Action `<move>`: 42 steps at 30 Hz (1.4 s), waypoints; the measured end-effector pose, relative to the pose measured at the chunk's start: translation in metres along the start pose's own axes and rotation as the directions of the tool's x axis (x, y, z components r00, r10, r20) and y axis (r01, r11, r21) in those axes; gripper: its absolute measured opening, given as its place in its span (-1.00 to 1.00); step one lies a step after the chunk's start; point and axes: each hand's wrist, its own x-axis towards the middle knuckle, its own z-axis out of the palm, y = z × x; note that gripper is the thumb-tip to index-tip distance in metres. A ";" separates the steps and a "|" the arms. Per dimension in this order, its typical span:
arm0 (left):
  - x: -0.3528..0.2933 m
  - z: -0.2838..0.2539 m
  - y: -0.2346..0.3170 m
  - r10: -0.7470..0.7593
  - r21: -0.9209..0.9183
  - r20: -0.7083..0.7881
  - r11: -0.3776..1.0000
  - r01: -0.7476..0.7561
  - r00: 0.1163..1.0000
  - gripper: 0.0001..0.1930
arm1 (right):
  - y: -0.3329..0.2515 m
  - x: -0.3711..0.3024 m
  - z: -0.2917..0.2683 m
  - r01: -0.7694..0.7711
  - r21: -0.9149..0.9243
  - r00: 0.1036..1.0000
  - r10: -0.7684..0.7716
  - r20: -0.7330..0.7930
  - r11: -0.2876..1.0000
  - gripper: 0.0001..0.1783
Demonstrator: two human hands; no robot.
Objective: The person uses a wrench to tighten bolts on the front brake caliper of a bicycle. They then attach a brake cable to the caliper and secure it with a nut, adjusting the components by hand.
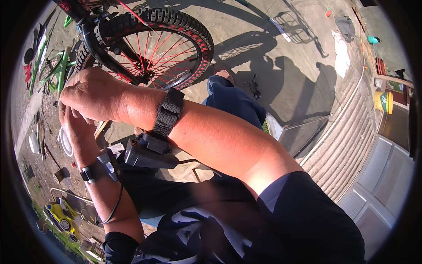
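Both my hands meet at the left, just below a bicycle's front wheel with a knobby black tyre and red spokes. My right hand reaches across from the right, its fingers curled together. Beneath it, my left hand is raised with its fingers bent up against the right one. A tiny dark bit shows at the fingertips; whatever the hands grip is too small or hidden to name. The bicycle's black fork runs down to the hub right above my right hand. Dark straps with small boxes sit on both wrists.
A green bicycle frame lies at the far left. Lower left, a yellow toy car stands among loose items. On the right are a yellow bucket, a white cloth and a ridged step. My jeans-clad knee is beside the wheel.
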 end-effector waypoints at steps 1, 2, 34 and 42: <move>-0.006 -0.005 -0.014 0.175 0.352 0.026 0.920 -0.173 0.984 -0.71 | 0.008 0.002 0.022 0.045 -0.043 0.993 -0.049 -0.105 0.998 -0.78; -0.022 -0.025 -0.010 0.124 0.402 0.009 0.908 -0.117 0.992 -0.71 | -0.003 0.004 0.039 0.055 -0.164 0.993 -0.072 -0.098 0.985 -0.76; -0.062 0.067 0.089 -0.707 -0.637 0.173 0.451 0.625 0.686 -0.87 | -0.073 -0.017 -0.121 0.171 -0.222 0.960 -0.213 -0.180 0.960 -0.82; -0.081 0.068 0.087 -0.725 -0.687 0.222 0.359 0.632 0.652 -0.91 | 0.030 -0.267 -0.318 -0.837 -0.005 0.480 0.731 -0.484 0.547 -0.65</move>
